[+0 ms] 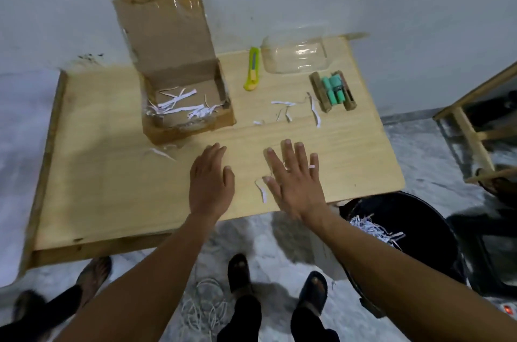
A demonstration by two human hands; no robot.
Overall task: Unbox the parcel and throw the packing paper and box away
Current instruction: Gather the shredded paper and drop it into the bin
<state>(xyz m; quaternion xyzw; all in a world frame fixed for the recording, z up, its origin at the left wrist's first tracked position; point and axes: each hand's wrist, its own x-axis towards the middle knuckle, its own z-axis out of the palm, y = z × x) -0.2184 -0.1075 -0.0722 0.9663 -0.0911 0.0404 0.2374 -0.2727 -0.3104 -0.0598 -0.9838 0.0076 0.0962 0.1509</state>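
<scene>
An open cardboard box [156, 67] stands at the back of the wooden table [98, 173], its lid up against the wall, with shredded white paper strips [181, 107] inside. Loose paper strips [288, 110] lie on the table right of the box. My left hand [211, 180] and my right hand [293, 182] hover flat over the table's front part, fingers straight, holding nothing. A strip sticks to my right hand's fingers, and another lies by its thumb. A black bin [419, 235] with shredded paper sits below the table's right corner.
A yellow-green utility knife [252, 68], a clear plastic container [296, 57] and a wooden holder with green cylinders [334, 89] lie at the back right. A wooden frame [475, 128] stands at right. White cables [207, 305] and sandalled feet are on the floor.
</scene>
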